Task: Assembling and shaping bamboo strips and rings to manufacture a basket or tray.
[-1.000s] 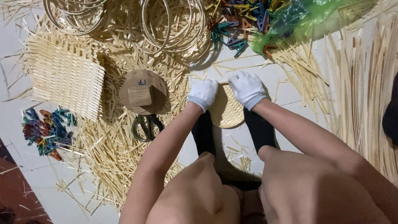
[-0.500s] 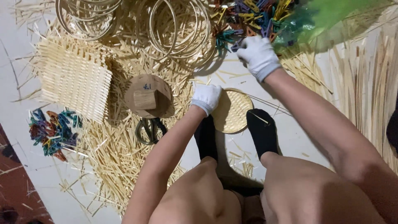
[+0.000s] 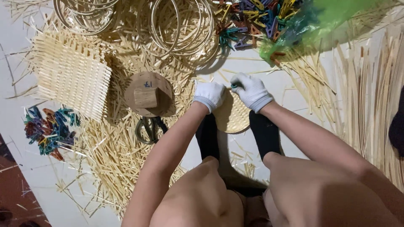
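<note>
Both gloved hands grip the round woven disc (image 3: 233,115): left hand (image 3: 209,95) closed on its rim, right hand (image 3: 251,90) pinching a small clip at its top edge; scissors (image 3: 149,128) lie left of it.

Pale tiled floor (image 3: 33,185), a dark reddish strip at its lower left edge. Loose bamboo slivers (image 3: 113,147) cover its middle. On it: a flat woven bamboo mat (image 3: 71,75) at left; bamboo hoops (image 3: 181,25) stacked at top; a round wooden block (image 3: 148,94) with scissors (image 3: 149,128) just below; coloured clips (image 3: 48,130) heaped at left, more clips (image 3: 256,17) at top beside a green plastic bag (image 3: 320,21); long bamboo strips (image 3: 370,92) at right.
</note>
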